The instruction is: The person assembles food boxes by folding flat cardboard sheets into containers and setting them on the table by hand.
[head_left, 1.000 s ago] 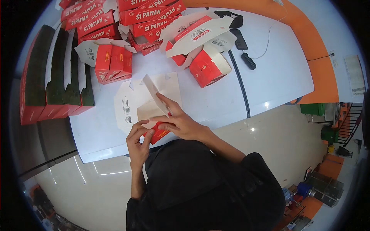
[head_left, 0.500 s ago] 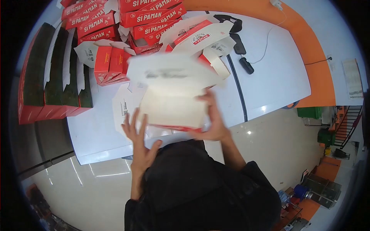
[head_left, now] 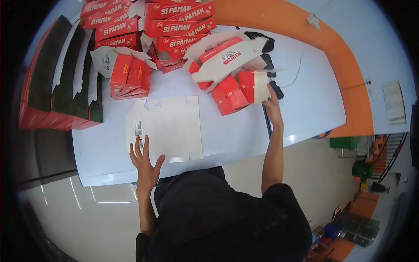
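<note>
A flat white cardboard box blank [head_left: 174, 126] with small print lies on the table in front of me. My left hand [head_left: 147, 161] is open, its spread fingers over the blank's lower left edge. Farther right, a folded red-and-white cardboard box [head_left: 254, 87] stands among other boxes. My right hand [head_left: 273, 107] has its fingers closed at that box's cream side; the fingertips are partly hidden. Beside it on the left is another red box [head_left: 229, 95], and behind them lies a white box with a printed logo [head_left: 231, 54].
Red boxes [head_left: 179, 28] are piled at the back. Tall stacks of flat cardboard [head_left: 61, 78] stand on the left. Two folded red boxes [head_left: 131, 76] sit between. A black device [head_left: 276, 89] with a cable lies right on the white table [head_left: 310, 100].
My right hand has carried the box away from in front of me to the boxes at the right. My left hand has moved slightly left and down, and the blank beneath is uncovered.
</note>
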`<state>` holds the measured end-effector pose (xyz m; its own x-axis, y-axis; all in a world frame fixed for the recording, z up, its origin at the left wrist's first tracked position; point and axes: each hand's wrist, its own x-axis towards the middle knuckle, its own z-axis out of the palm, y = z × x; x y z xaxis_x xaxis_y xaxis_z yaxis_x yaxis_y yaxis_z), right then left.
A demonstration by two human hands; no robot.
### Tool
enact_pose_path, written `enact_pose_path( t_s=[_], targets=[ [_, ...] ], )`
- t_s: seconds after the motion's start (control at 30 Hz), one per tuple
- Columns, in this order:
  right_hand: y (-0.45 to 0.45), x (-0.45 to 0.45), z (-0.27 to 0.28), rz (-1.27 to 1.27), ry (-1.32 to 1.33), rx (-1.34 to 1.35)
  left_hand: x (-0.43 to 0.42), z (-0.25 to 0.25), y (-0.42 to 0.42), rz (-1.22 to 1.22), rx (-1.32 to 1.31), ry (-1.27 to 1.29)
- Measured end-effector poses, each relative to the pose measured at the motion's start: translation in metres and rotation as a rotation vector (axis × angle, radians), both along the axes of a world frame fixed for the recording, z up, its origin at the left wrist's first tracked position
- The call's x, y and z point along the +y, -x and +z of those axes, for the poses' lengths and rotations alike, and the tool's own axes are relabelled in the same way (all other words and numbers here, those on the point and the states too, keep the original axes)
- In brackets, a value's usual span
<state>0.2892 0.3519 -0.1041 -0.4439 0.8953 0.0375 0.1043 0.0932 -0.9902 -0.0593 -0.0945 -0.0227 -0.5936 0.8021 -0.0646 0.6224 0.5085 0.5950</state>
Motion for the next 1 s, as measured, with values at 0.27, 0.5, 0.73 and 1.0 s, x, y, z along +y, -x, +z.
enact_pose_path(
  t_s=[0.27, 0.5, 0.73, 1.0],
  targets=[
    [0.038, -0.043, 0.018, 0.062, -0.310, -0.270, -0.009, -0.032, -0.001, -0.028, 0.010, 0.194],
    [0.051, -0.074, 0.042, -0.029, -0.402, -0.467, -0.019, -0.052, 0.014, -0.024, -0.013, 0.401],
    [0.086, -0.143, 0.044, -0.377, -0.510, -0.095, -0.015, -0.077, 0.012, -0.396, 0.053, 0.256],
    [0.132, -0.252, 0.023, 0.614, -0.326, -0.554, 0.009, -0.112, 0.022, -0.548, 0.193, -0.090]
  ],
)
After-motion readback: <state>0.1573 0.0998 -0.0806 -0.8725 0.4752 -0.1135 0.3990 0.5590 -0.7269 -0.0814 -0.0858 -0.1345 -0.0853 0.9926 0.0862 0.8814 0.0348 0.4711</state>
